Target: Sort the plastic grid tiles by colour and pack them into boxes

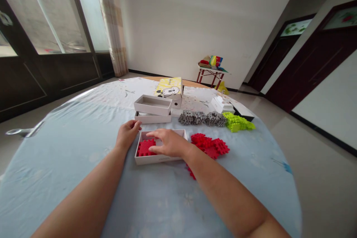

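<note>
A white open box (161, 160) lies on the table in front of me, with red waffle-shaped building blocks (146, 148) at its left end. My right hand (169, 143) reaches over the box from the right, fingers stretched and thumb apart. Its thumb tip is at the edge of the red blocks; I cannot tell whether it presses on them. Beside the box's far left corner is my left hand (128, 134), its fingers curled together. Whatever those fingers may hold is hidden. A loose pile of red blocks (212, 147) lies right of the box, partly behind my right forearm.
Grey blocks (202, 118) and lime-green blocks (237, 122) lie farther back on the right. Behind the work box are stacked white boxes (153, 109) and a yellow-and-white cartoon box (169, 88). More white packaging (222, 105) stands back right. A blue floral cloth (69, 163) covers the table.
</note>
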A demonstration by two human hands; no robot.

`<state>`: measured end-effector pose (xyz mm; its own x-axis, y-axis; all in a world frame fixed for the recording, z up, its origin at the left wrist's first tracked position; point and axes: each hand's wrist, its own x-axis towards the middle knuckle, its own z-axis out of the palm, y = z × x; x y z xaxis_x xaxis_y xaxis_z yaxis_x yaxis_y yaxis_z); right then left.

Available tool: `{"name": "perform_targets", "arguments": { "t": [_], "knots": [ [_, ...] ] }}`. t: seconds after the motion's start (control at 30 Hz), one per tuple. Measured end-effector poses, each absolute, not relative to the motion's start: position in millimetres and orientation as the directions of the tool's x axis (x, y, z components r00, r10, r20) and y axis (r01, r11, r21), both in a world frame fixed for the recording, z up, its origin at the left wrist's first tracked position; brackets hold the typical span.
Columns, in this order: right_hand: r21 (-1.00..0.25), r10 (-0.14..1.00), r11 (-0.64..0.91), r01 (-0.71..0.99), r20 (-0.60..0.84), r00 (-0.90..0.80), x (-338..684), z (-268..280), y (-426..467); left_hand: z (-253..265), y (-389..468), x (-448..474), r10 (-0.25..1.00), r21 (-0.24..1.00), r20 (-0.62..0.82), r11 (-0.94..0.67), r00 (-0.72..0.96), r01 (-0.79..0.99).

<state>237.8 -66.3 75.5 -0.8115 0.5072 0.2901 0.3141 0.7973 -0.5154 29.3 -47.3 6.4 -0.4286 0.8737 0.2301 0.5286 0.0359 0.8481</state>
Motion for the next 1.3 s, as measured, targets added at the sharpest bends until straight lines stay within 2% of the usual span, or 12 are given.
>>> {"name": "perform_targets", "arguments": {
  "t": [0.13,0.23,0.37,0.57,0.73,0.9,1.13,1.3],
  "knots": [
    [-0.580,0.646,0.719,0.382,0.358,-0.674,280.9,85.1,-58.6,9.2,-47.4,29.4,0.873,0.841,0.202,0.078,-0.445,0.536],
    [-0.636,0.759,0.621,0.458,0.345,-0.552,330.3,87.6,-48.9,12.2,-47.0,30.7,0.873,0.836,0.183,0.105,-0.453,0.539],
    [-0.581,0.861,0.500,0.642,0.250,-0.444,396.6,79.8,-39.4,15.5,-47.9,31.7,0.881,0.821,0.175,0.116,-0.440,0.559],
    [-0.500,0.843,0.459,0.734,-0.014,-0.537,453.2,72.7,-41.0,15.2,-48.5,29.5,0.872,0.801,0.177,0.142,-0.456,0.582],
    [-0.454,0.807,0.479,0.751,-0.108,-0.580,457.4,68.2,-42.4,15.5,-48.3,29.4,0.869,0.802,0.161,0.161,-0.467,0.575],
    [-0.426,0.790,0.515,0.744,-0.102,-0.605,456.6,53.7,-34.9,13.7,-47.9,28.0,0.868,0.792,0.160,0.172,-0.470,0.586],
    [-0.382,0.883,0.421,0.823,-0.036,-0.468,460.1,40.7,-24.7,15.8,-48.5,30.0,0.868,0.794,0.176,0.153,-0.464,0.588],
    [-0.391,0.843,0.471,0.790,-0.064,-0.534,463.1,40.3,-24.7,16.4,-48.7,30.2,0.870,0.790,0.149,0.181,-0.471,0.585]
  ]
}}
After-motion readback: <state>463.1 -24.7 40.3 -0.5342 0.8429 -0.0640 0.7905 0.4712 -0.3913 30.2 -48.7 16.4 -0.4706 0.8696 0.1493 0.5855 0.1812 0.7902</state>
